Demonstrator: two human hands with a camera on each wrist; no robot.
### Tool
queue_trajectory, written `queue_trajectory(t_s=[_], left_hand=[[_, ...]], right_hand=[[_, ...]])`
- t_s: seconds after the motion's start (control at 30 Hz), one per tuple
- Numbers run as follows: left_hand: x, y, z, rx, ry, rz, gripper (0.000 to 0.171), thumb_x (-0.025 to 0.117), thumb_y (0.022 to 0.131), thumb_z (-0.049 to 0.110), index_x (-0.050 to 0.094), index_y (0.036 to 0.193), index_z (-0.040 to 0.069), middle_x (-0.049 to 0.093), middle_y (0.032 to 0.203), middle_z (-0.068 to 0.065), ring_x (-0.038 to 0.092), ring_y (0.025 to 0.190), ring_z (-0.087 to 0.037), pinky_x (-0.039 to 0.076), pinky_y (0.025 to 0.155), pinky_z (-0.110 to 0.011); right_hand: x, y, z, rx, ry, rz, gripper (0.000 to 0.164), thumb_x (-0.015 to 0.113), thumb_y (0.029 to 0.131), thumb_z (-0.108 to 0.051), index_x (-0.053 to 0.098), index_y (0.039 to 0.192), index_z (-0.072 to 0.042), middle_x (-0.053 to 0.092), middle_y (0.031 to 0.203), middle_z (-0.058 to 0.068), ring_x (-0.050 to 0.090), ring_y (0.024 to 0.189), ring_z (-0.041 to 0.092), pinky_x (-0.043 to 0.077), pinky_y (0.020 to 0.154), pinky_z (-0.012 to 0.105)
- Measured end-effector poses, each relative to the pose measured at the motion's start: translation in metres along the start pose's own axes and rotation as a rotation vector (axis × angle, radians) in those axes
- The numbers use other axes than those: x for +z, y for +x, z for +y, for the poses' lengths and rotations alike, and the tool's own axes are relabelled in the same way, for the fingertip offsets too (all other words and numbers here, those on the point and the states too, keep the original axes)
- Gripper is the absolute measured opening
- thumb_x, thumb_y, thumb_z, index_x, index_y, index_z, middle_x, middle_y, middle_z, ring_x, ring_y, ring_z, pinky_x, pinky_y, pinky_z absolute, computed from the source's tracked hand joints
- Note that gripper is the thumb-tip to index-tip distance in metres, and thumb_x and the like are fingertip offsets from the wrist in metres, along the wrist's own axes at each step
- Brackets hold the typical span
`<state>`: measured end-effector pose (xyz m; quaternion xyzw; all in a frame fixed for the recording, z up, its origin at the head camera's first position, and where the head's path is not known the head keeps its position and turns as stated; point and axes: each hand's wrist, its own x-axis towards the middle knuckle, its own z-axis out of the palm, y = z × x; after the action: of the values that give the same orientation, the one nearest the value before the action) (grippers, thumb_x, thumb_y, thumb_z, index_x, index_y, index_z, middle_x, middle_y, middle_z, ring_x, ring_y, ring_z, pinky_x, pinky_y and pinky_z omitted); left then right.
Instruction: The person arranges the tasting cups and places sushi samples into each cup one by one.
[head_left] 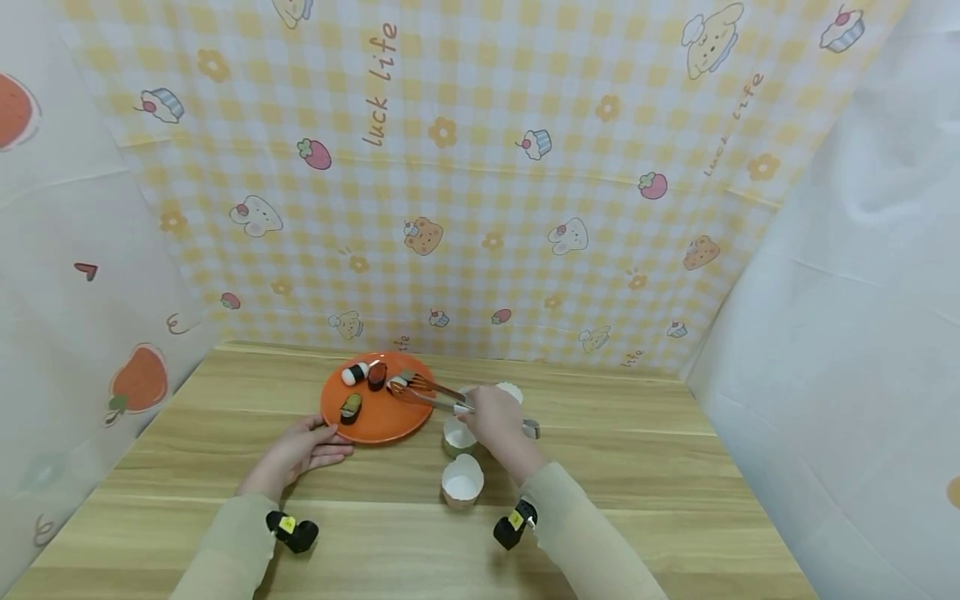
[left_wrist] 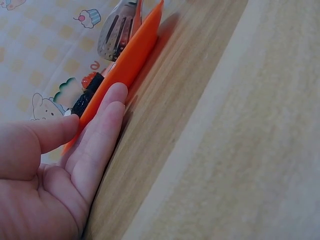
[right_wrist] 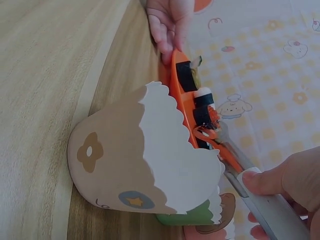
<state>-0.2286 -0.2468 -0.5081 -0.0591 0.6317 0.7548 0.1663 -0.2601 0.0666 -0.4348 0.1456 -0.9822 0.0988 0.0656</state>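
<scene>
An orange plate (head_left: 382, 427) carries several small sushi pieces, among them a roe-topped one (head_left: 377, 375), a white one with a dark band (head_left: 354, 373) and one with a greenish-yellow top (head_left: 350, 408). My left hand (head_left: 306, 448) pinches the plate's near-left rim, thumb above and fingers along the underside. My right hand (head_left: 491, 412) grips metal tongs (right_wrist: 272, 215) by their pale handle, reaching left over the plate. The tong tips stand around a dark-and-white sushi piece (head_left: 397, 383) on the plate's right half, partly hidden by them.
Scalloped paper cups stand right of the plate: a beige one (head_left: 461, 483) in front, a green one (head_left: 459, 437) behind it, others partly under my right hand. The wooden table (head_left: 600, 483) ends at a checked cloth backdrop (head_left: 480, 192); white cloth hangs at both sides.
</scene>
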Motion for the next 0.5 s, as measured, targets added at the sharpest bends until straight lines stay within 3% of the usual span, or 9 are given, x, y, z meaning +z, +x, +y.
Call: queue_trajectory(t_s=[0.17,0.5], left_hand=[[-0.0004,0.0005,-0.0014,0.000,-0.002,-0.001,0.050,0.038,0.105,0.009,0.012,0.141,-0.014,0.067,0.094,-0.015,0.069,0.086,-0.026,0.056,0.080,-0.038],[-0.0007,0.0015,-0.0011,0.008,-0.002,-0.009,0.045,0.037,0.104,0.008,0.016,0.138,-0.015,0.068,0.094,-0.015,0.069,0.086,-0.026,0.057,0.079,-0.038]], right_hand=[[0.0002,-0.0016,0.0019,-0.006,-0.001,0.022,0.020,0.079,0.079,-0.034,0.070,0.080,-0.017,0.058,0.067,-0.007,0.046,0.056,0.012,0.040,0.046,0.027],[-0.0021,-0.0039,0.0050,0.000,0.007,0.028,0.024,0.079,0.080,-0.036,0.074,0.092,-0.015,0.066,0.078,-0.004,0.053,0.064,0.012,0.044,0.050,0.029]])
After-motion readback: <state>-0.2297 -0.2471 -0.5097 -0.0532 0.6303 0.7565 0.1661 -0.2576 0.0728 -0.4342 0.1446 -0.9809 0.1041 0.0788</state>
